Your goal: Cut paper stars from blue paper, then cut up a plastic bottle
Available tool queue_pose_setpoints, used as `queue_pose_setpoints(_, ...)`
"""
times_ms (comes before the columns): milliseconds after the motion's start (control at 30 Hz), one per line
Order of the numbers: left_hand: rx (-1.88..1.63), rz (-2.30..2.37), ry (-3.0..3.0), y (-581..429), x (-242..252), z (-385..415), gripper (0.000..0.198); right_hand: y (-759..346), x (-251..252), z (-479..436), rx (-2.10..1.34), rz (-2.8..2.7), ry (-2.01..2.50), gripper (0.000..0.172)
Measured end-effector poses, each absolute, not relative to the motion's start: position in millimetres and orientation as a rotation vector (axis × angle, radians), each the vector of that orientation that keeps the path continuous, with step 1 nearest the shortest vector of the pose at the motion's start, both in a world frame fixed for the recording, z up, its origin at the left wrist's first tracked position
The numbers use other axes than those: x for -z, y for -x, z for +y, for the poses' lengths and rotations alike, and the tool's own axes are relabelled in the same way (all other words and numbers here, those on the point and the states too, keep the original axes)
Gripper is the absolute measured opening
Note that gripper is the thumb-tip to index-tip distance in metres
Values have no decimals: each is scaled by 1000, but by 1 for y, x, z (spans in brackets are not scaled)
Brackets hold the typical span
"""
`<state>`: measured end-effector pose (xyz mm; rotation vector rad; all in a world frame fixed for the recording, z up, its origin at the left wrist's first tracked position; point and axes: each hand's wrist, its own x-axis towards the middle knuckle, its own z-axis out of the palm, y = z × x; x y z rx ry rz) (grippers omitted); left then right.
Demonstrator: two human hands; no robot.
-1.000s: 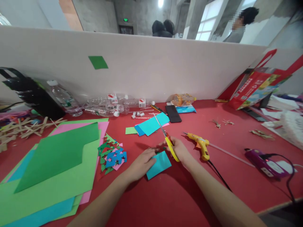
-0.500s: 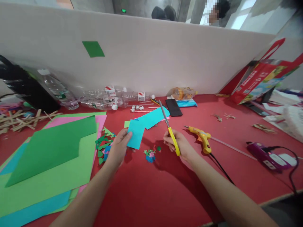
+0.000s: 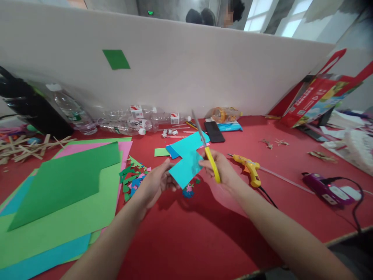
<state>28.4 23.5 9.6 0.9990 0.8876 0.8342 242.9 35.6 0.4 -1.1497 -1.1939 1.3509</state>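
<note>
A small light-blue paper piece (image 3: 185, 170) is held up over the red table, tilted. My left hand (image 3: 159, 179) is at its left corner, thumb above and fingers curled below, partly behind the paper. My right hand (image 3: 217, 168) grips yellow-handled scissors (image 3: 212, 162), blades pointing up and away; its fingertips also touch the paper's right edge. Below the paper lies a little heap of paper stars (image 3: 188, 191), partly covered. Another light-blue paper strip (image 3: 190, 144) rests on the table behind. Left of my hand are green, blue and pink paper scraps (image 3: 131, 181).
Coloured sheets (image 3: 67, 186) are stacked at the left. Plastic bottles (image 3: 128, 126) and a black phone (image 3: 215, 131) lie along the white partition (image 3: 175, 66). To the right are a yellow glue gun (image 3: 249, 169) with its cord, a purple device (image 3: 329, 190) and a red bag (image 3: 314, 97).
The light-blue paper has moved right and turned, and its right edge has come to my right fingertips. My left hand has followed to the right. The scissors remain in my right hand.
</note>
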Motion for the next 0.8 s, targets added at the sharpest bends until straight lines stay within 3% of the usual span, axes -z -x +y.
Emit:
queue_pose_setpoints(133, -864, 842, -986, -30, 1, 22, 23, -260, -1, 45, -1279, -1126, 1111, 31)
queue_pose_setpoints(367, -822, 903, -1256, -42, 1, 11, 50, -243, 0, 24, -1283, -1141, 1153, 29)
queue_pose_setpoints(567, -889, 1011, -1106, -45, -22, 11, 27, -235, 6, 20, -1217, -1326, 1324, 28)
queue_pose_setpoints(733, -1122, 1140, -1011, -24, -26, 18, 18, -274, -1, 36, -880, -1530, 1651, 12)
queue_pose_setpoints(800, -1091, 1133, -991, -18, -19, 18, 18, -288, -3, 40, -751, -1597, 1788, 14)
